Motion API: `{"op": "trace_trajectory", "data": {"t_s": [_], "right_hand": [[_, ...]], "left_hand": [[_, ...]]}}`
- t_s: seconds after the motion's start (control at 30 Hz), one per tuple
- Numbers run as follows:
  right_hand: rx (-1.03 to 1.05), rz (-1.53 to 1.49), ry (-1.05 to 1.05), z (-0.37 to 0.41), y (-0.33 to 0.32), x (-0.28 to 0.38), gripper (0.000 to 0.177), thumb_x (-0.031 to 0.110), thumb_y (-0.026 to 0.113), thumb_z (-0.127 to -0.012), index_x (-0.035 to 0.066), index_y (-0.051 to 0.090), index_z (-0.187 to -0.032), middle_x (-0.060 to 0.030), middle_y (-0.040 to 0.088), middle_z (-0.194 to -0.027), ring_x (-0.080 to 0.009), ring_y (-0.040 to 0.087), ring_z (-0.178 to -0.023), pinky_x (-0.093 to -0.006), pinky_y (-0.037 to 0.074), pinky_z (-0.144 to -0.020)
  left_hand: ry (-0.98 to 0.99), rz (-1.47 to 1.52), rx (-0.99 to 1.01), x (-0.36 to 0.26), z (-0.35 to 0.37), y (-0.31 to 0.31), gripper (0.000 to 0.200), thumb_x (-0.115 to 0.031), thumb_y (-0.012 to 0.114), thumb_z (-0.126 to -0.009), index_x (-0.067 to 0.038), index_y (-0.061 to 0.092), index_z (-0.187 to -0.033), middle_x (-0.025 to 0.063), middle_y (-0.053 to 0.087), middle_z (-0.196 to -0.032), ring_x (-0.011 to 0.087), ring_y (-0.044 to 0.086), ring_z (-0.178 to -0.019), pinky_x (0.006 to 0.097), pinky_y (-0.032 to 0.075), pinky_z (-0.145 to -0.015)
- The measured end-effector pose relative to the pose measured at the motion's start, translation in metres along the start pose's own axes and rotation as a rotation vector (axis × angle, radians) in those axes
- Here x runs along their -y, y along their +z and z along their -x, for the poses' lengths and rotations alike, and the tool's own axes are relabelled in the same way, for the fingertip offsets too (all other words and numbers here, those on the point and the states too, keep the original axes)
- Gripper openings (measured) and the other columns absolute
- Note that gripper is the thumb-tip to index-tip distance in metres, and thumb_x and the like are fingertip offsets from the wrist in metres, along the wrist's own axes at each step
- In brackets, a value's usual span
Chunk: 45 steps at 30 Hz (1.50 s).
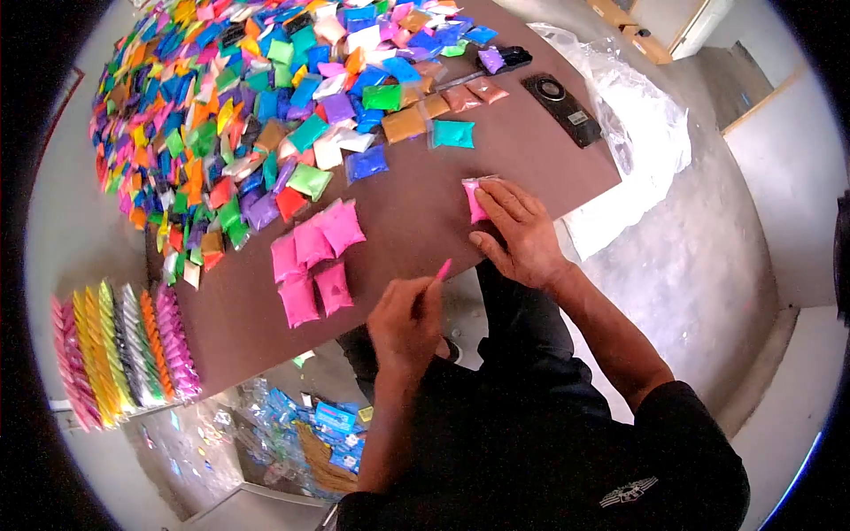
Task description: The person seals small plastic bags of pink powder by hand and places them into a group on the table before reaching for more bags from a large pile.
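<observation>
My left hand (pixel 405 323) is closed near the table's front edge. From its fingertips sticks a thin pink piece (pixel 444 269); what kind it is cannot be made out. My right hand (pixel 518 232) lies with outstretched fingers over a small pink packet (pixel 474 203) on the brown table (pixel 416 226), its fingertips covering part of the packet and its thumb apart from it. Left of my hands, several pink packets (pixel 312 241) sit in a close group, two of them in a front row.
A large heap of multicoloured packets (pixel 239 97) covers the far left. Rows of twisted, wrapped coloured strips (pixel 124 350) line the left edge. A black device (pixel 562 109) lies at the right, beside clear plastic sheeting (pixel 637 133). Blue wrappers (pixel 336 420) lie below the table.
</observation>
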State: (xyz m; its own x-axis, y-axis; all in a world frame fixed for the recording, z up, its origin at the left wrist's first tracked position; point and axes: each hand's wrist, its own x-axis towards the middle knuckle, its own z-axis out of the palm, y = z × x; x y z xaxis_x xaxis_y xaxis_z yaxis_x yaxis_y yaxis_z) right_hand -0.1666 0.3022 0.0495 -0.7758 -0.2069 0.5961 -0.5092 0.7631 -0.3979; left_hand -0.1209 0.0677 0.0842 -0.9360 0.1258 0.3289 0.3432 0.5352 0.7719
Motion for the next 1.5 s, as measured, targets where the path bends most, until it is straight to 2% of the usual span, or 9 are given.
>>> {"op": "trace_trajectory", "data": {"t_s": [0.1, 0.17, 0.3, 0.6, 0.73, 0.9, 1.1, 1.2, 1.5], "right_hand": [[0.116, 0.12, 0.048, -0.001, 0.002, 0.004, 0.05, 0.023, 0.072, -0.093, -0.004, 0.061, -0.134, -0.0222, 0.059, -0.14, -0.0402, 0.057, -0.129, -0.0484, 0.045, -0.108], [0.156, 0.071, 0.101, -0.007, 0.0, 0.006, 0.05, 0.023, 0.072, -0.093, -0.003, 0.06, -0.135, -0.0236, 0.058, -0.141, -0.0409, 0.055, -0.131, -0.0479, 0.045, -0.11], [0.166, 0.157, 0.067, -0.002, -0.002, 0.013, 0.048, 0.022, 0.072, -0.093, -0.004, 0.062, -0.133, -0.0245, 0.06, -0.139, -0.0425, 0.058, -0.128, -0.0475, 0.046, -0.108], [0.164, 0.213, 0.041, 0.001, 0.005, 0.02, 0.054, 0.021, 0.078, -0.088, -0.003, 0.061, -0.134, -0.023, 0.06, -0.139, -0.0408, 0.06, -0.127, -0.0463, 0.049, -0.107], [0.177, 0.168, 0.023, -0.001, 0.005, 0.012, 0.057, 0.021, 0.078, -0.088, -0.002, 0.06, -0.137, -0.023, 0.059, -0.142, -0.0408, 0.059, -0.128, -0.0459, 0.049, -0.108], [0.2, -0.175, 0.322, -0.004, -0.004, 0.017, 0.061, 0.021, 0.075, -0.09, -0.004, 0.055, -0.142, -0.0253, 0.053, -0.147, -0.0422, 0.054, -0.134, -0.0468, 0.044, -0.113], [0.393, 0.263, 0.027, -0.002, 0.0, 0.021, 0.073, 0.03, 0.073, -0.093, -0.005, 0.043, -0.15, -0.0262, 0.038, -0.158, -0.0441, 0.043, -0.142, -0.0493, 0.037, -0.117], [0.372, 0.214, 0.045, -0.006, 0.001, 0.02, 0.072, 0.033, 0.072, -0.092, -0.006, 0.046, -0.147, -0.0268, 0.043, -0.155, -0.0448, 0.046, -0.14, -0.0502, 0.038, -0.116], [0.303, 0.173, 0.052, -0.001, 0.009, 0.014, 0.066, 0.027, 0.071, -0.093, -0.006, 0.05, -0.145, -0.027, 0.05, -0.15, -0.0452, 0.05, -0.136, -0.0521, 0.04, -0.113]], "left_hand": [[-0.06, -0.146, -0.154, 0.014, 0.017, -0.043, 0.007, -0.009, 0.074, -0.094, -0.002, 0.073, -0.094, 0.0116, 0.072, -0.086, 0.02, 0.067, -0.077, 0.0324, 0.053, -0.072], [0.045, -0.133, -0.332, 0.032, 0.017, -0.072, 0.007, -0.006, 0.074, -0.094, -0.001, 0.07, -0.093, 0.008, 0.063, -0.075, 0.0162, 0.059, -0.066, 0.0322, 0.049, -0.062], [-0.201, -0.026, -0.633, 0.097, 0.032, -0.13, 0.016, -0.014, 0.069, -0.1, 0.002, 0.069, -0.098, 0.0052, 0.067, -0.08, 0.0132, 0.059, -0.072, 0.0328, 0.051, -0.065], [-0.329, -0.564, -0.66, 0.172, 0.025, -0.182, 0.019, -0.018, 0.069, -0.1, 0.0, 0.073, -0.098, 0.017, 0.073, -0.085, 0.0189, 0.067, -0.073, 0.0358, 0.053, -0.067], [-0.236, -0.557, -0.673, 0.177, 0.022, -0.172, 0.018, -0.017, 0.069, -0.099, 0.0, 0.074, -0.1, 0.0179, 0.073, -0.083, 0.0192, 0.067, -0.07, 0.0361, 0.053, -0.065], [-0.295, -0.536, -0.699, 0.177, 0.027, -0.172, 0.014, -0.015, 0.071, -0.098, -0.001, 0.075, -0.098, 0.0161, 0.074, -0.08, 0.0198, 0.069, -0.066, 0.036, 0.055, -0.062], [-0.28, -0.511, -0.734, 0.184, 0.028, -0.169, 0.013, -0.014, 0.072, -0.097, -0.001, 0.074, -0.097, 0.0132, 0.073, -0.08, 0.0183, 0.067, -0.066, 0.0346, 0.054, -0.062], [-0.313, -0.551, -0.661, 0.18, 0.029, -0.174, 0.017, -0.018, 0.069, -0.099, -0.002, 0.075, -0.103, 0.0142, 0.074, -0.089, 0.0224, 0.07, -0.077, 0.0366, 0.055, -0.071], [-0.241, -0.596, -0.699, 0.181, 0.024, -0.172, 0.011, -0.011, 0.072, -0.095, 0.0, 0.074, -0.096, 0.0141, 0.072, -0.086, 0.0277, 0.07, -0.074, 0.0385, 0.055, -0.068]]}}
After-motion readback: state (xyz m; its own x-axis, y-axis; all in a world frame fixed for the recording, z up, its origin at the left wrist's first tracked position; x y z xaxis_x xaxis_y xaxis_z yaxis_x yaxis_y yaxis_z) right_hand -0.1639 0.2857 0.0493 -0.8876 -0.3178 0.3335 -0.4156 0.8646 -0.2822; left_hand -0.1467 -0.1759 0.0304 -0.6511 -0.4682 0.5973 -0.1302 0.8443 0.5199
